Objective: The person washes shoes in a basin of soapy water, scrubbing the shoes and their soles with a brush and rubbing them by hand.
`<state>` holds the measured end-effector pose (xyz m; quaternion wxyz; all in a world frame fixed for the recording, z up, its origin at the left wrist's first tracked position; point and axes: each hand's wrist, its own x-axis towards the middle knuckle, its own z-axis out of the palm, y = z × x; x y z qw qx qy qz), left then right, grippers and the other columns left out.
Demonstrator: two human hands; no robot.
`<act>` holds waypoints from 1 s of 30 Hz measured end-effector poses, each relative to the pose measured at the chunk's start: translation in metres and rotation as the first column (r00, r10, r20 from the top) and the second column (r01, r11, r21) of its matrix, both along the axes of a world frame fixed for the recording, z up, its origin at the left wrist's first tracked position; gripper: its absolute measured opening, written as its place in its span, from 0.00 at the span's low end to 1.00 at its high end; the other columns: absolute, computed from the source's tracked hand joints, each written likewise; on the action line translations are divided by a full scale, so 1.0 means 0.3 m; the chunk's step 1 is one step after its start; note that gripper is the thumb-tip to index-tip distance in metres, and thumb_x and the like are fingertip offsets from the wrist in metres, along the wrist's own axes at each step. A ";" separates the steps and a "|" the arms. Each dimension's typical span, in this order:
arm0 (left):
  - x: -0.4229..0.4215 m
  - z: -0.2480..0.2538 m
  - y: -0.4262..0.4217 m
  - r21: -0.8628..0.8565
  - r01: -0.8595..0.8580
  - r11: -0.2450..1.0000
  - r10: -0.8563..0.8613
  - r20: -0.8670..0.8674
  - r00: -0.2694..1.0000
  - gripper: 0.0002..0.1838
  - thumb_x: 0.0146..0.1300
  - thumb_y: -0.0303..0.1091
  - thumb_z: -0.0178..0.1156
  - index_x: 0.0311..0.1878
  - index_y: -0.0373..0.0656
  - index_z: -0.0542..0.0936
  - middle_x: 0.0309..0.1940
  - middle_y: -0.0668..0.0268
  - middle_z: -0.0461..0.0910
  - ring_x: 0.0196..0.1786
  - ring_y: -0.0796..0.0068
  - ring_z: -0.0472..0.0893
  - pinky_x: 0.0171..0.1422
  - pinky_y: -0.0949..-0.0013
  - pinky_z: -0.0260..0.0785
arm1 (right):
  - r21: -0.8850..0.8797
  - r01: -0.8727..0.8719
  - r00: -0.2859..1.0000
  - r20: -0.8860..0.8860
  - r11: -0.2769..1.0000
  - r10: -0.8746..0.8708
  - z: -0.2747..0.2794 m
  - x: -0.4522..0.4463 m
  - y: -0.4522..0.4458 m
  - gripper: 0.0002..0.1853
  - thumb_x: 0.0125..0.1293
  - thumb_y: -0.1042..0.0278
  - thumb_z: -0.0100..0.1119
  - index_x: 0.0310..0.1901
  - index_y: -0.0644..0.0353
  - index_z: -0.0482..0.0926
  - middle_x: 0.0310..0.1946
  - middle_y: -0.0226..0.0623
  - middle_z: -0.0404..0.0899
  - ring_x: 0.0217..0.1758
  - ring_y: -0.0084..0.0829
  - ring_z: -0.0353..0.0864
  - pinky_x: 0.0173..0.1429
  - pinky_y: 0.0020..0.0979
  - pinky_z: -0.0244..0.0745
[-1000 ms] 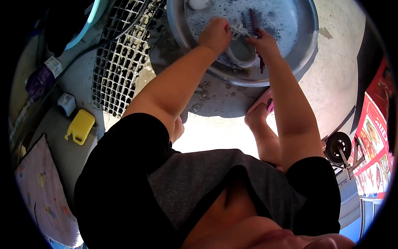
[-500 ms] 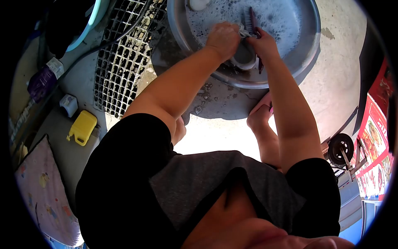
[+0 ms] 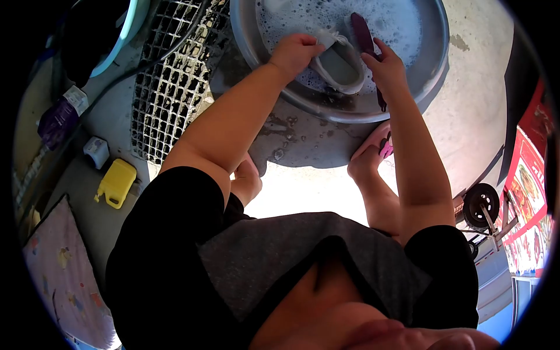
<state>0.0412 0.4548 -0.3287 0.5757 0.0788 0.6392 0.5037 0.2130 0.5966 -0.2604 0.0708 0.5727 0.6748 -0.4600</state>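
Observation:
My left hand (image 3: 296, 55) grips the side of a pale wet shoe (image 3: 352, 88). The shoe's opening faces up, and its laces show near the toe end. In my right hand (image 3: 387, 69) is a dark purple scrubbing brush (image 3: 362, 30), held by its handle to the right of the shoe. The brush's back is turned up and its bristles are hidden. Both hands are over a wide metal basin (image 3: 434, 76) of foamy water (image 3: 396, 29).
A metal floor grate (image 3: 169, 87) lies left of the basin, with a black hose (image 3: 140, 69) across it. Further left are a light-blue tub (image 3: 125, 38), a purple bag (image 3: 60, 116), a white container (image 3: 97, 150) and a yellow jug (image 3: 116, 184). A wheel (image 3: 481, 206) stands at right.
My left hand has moved left and my right hand slightly right, so they are further apart. The shoe's opening shows more. The brush has turned from bristles visible to back up.

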 end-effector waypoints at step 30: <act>0.086 0.097 -0.029 -0.334 0.464 0.821 -0.496 -0.819 0.289 0.15 0.56 0.51 0.65 0.33 0.48 0.84 0.40 0.63 0.78 0.48 0.58 0.80 0.52 0.57 0.74 | -0.627 0.388 0.855 -0.029 0.675 -0.518 -0.076 -0.106 -0.047 0.07 0.63 0.76 0.58 0.41 0.61 0.72 0.26 0.36 0.77 0.20 0.23 0.68 0.23 0.28 0.64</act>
